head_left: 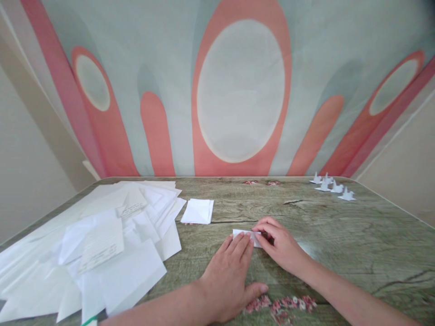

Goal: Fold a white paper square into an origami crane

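The folded white paper (255,241) lies crosswise on the bench (340,235), left hand (229,271) flat over it, uncurled; right hand (280,242) touches its right end, whether pinching I cannot tell.

From here I can't see all of the folded paper (256,241); left hand (231,267) and right hand (280,242) hide parts. Left of left hand: paper heap (132,267) cut off by frame edge, handwriting (105,256) unreadable. Beyond right hand: paper birds (326,183), creases too small.
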Demonstrator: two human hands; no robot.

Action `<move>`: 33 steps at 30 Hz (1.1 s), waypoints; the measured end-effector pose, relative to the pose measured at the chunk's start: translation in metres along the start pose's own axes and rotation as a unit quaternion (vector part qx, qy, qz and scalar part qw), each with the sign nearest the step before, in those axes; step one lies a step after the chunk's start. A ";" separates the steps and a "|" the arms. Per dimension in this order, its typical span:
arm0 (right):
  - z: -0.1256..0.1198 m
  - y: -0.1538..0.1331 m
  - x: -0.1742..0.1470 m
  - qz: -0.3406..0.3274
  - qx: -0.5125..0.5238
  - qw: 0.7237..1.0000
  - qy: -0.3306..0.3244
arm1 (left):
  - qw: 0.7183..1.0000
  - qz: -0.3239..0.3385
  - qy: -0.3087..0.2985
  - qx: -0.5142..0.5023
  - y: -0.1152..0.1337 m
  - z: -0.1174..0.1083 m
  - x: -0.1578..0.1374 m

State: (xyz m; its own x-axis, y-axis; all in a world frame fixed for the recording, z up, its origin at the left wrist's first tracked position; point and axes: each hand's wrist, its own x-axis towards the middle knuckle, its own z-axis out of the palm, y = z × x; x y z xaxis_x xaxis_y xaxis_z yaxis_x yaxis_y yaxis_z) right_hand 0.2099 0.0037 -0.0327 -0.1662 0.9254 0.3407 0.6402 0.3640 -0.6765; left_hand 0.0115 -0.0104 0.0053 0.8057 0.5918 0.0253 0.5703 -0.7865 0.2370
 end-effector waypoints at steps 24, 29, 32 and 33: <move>-0.001 0.002 0.000 0.004 -0.005 1.000 0.013 | 1.000 -0.002 -0.009 0.007 -0.002 0.003 -0.001; -0.003 0.002 0.000 0.009 -0.003 1.000 0.012 | 1.000 -0.002 -0.011 0.006 -0.002 0.002 -0.002; -0.004 0.001 -0.001 -0.001 -0.007 1.000 0.005 | 1.000 -0.003 -0.010 0.007 -0.001 0.001 -0.001; -0.004 0.000 -0.001 -0.008 -0.009 1.000 0.002 | 1.000 -0.003 -0.010 0.008 -0.001 0.000 -0.001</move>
State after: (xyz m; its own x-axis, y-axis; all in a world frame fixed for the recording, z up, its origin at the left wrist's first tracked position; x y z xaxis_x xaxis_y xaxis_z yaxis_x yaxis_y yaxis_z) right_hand 0.2135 0.0024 -0.0305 -0.1727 0.9190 0.3543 0.6510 0.3764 -0.6591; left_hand 0.0099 -0.0102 0.0046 0.8055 0.5926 0.0054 0.5767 -0.7860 0.2225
